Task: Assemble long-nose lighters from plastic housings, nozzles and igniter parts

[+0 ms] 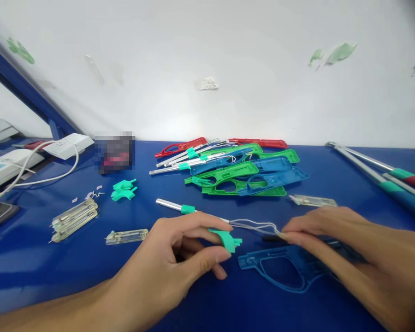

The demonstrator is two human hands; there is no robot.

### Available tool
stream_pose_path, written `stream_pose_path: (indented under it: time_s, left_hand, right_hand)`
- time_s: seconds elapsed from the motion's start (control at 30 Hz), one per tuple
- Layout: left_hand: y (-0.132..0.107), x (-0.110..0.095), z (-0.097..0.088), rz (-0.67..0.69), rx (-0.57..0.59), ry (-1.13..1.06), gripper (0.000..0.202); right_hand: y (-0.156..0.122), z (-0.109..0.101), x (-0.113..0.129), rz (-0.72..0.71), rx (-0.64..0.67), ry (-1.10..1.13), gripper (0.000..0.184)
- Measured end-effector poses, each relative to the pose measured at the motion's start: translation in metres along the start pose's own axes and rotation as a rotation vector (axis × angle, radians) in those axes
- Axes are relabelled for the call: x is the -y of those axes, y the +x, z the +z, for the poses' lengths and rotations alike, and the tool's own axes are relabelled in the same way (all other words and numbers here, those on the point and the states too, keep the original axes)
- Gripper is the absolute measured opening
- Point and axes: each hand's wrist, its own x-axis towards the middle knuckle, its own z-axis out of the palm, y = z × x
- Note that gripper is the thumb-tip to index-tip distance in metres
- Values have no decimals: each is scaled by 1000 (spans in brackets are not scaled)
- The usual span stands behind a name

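Observation:
My left hand [173, 258] pinches a small green plastic trigger [229, 241] between thumb and fingers. Thin white wires [254, 223] run from a metal lighter nozzle [169, 203] with a green collar, and my right hand [356, 253] has their far end between thumb and forefinger. A small black part [271, 238] lies by the right fingertips. Partly covered by that hand and wrist, a blue lighter handle half [249, 259] rests on the table with its loop toward the left. Behind the right hand lies a clear fuel tank [313, 200].
Red, green and blue handle halves [228, 173] are heaped by the wall with more nozzles. Green triggers [123, 190] and clear fuel tanks [75, 220] lie left, near a power strip [12, 161] and cables. Long lighters [366, 170] lie right on the blue table [90, 276].

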Motion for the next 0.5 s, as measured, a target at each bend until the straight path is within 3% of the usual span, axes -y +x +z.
stream_pose_path:
  time_s: [0.1, 0.27, 0.37, 0.5]
  left_hand:
    - [1, -1, 1, -20, 4, -17, 17]
    - [1, -1, 2, -53, 20, -106, 20]
    - [0, -7, 2, -175, 35, -213, 23]
    - [-1, -13, 4, -265, 39, -332, 23]
  right_hand:
    - [-2, -2, 6, 86, -32, 66, 15]
    - [-4, 0, 15, 274, -90, 171, 31]
    - [-2, 1, 23, 282, -87, 297, 31]
    - [4, 3, 34, 186, -100, 378, 18]
